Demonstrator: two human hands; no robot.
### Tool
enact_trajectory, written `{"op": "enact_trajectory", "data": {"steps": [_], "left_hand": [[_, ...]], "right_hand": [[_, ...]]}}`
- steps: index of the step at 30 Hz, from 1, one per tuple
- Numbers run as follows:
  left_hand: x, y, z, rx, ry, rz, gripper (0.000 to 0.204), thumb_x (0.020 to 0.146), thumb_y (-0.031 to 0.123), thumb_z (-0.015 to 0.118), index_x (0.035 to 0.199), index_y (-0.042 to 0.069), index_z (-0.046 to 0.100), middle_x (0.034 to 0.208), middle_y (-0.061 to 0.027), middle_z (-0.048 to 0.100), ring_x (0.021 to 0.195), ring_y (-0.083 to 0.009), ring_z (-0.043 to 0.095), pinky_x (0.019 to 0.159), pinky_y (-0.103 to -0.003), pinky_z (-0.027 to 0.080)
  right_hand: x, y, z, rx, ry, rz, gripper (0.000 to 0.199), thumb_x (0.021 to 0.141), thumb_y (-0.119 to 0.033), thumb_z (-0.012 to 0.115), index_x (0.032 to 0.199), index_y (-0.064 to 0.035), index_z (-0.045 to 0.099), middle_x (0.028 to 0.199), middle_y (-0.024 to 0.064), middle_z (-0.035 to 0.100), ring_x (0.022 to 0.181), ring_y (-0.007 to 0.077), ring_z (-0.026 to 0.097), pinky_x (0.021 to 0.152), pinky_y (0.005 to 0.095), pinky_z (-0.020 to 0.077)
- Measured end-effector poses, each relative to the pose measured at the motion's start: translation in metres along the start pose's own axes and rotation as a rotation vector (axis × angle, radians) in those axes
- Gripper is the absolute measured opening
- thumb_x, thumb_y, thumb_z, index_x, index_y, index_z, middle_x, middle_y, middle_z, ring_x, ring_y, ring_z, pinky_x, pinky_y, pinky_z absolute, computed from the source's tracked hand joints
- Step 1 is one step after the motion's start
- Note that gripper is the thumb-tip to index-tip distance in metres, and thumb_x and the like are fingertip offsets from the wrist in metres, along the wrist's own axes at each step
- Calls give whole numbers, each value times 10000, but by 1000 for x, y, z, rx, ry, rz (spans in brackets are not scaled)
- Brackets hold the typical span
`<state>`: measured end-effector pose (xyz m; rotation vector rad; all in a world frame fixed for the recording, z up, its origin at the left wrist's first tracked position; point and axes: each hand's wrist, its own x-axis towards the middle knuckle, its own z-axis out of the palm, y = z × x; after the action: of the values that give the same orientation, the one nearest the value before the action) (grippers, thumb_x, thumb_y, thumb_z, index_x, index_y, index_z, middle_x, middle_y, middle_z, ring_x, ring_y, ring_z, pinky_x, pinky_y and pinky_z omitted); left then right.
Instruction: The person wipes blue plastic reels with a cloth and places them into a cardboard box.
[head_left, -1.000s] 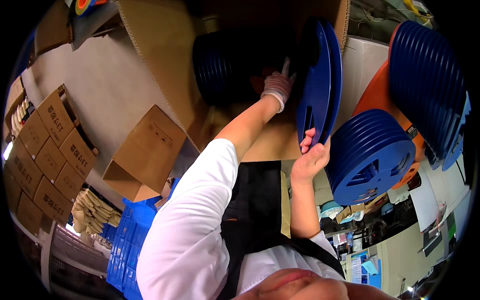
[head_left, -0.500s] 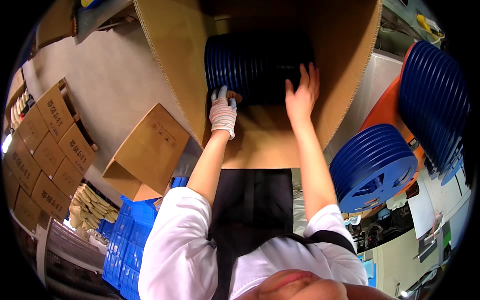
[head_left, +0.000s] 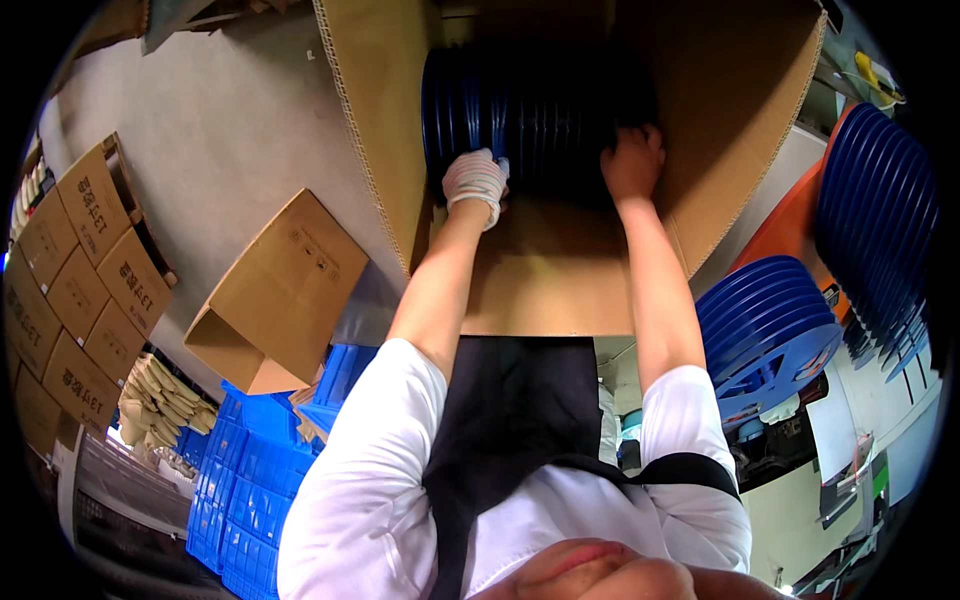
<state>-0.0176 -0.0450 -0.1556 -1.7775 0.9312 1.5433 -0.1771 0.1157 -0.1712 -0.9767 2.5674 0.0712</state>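
A row of dark blue reels (head_left: 545,130) lies on its side, rims upward, inside an open cardboard box (head_left: 555,290). My left hand (head_left: 477,180), in a striped white glove, is closed at the near edge of the reels toward the left; its fingertips are partly hidden among the rims. At the right end of the row is my bare right hand (head_left: 634,163), its fingers bent against the reels in deep shadow. The far side of the row is too dark to make out.
To the right stand a shorter stack of blue reels (head_left: 770,320) and a taller one (head_left: 880,210) beside an orange surface. On the left are a smaller open carton (head_left: 285,290), blue plastic crates (head_left: 250,480) and stacked cardboard boxes (head_left: 85,290).
My left hand has moved inward along the reels and curled closed. My right hand's spread fingers have bent in at the right end. The view has shifted slightly, and the reels at left look less evenly spaced.
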Motion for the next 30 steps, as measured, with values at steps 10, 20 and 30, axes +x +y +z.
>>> {"op": "enact_trajectory", "data": {"steps": [10,20,30], "left_hand": [[-14,-44,15,806,390,463,520,855,276,551,1327,107,415,1397,-275,302,1022,-366,580,836,-403,495],[-45,-43,-23,747,476,613,517,838,243,571,1329,162,433,1487,-193,142,1014,-370,577,830,-411,494],[-42,-67,-17,770,405,526,570,830,209,558,1358,109,369,1487,-236,47,897,-366,622,741,-411,523]], "right_hand": [[-81,-51,-31,296,311,30,714,722,-194,705,1354,-123,382,1450,179,255,1356,398,171,1064,560,186],[-23,-33,0,-191,-70,-405,676,815,-493,549,1409,-384,248,1500,-47,195,1385,240,165,1009,669,186],[-40,-51,-16,-331,-364,-267,750,856,-360,573,1441,-383,104,1530,-15,43,1406,246,51,1074,599,135]]}}
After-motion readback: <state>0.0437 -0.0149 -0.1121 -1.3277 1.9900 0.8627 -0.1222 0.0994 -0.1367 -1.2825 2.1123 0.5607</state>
